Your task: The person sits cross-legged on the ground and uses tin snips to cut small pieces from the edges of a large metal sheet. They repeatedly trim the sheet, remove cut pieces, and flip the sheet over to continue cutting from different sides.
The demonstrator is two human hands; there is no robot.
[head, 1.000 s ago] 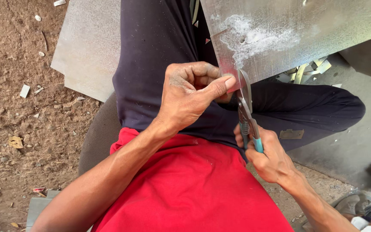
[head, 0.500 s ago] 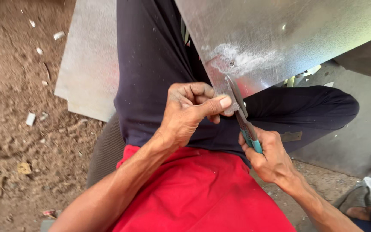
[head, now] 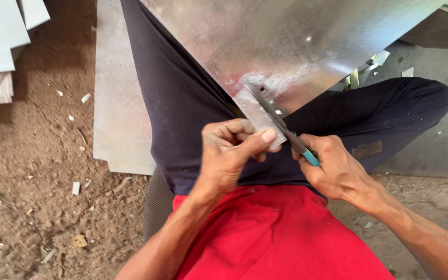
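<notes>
Head view, left hand [head: 229,155] pinching metal sheet [head: 286,46], right hand [head: 333,168] gripping snips [head: 281,124]

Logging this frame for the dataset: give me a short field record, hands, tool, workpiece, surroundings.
left hand: pinches the corner of the metal sheet, thumb on its edge
right hand: grips the teal handles of the snips
snips: blades lie along the sheet's corner edge; open or closed cannot be told
sheet: shiny, rests over the lap, scuffed white patch near the blades
posture: seated, dark trousers, red shirt
ground: dirt with small offcuts; flat grey panels at left
</notes>
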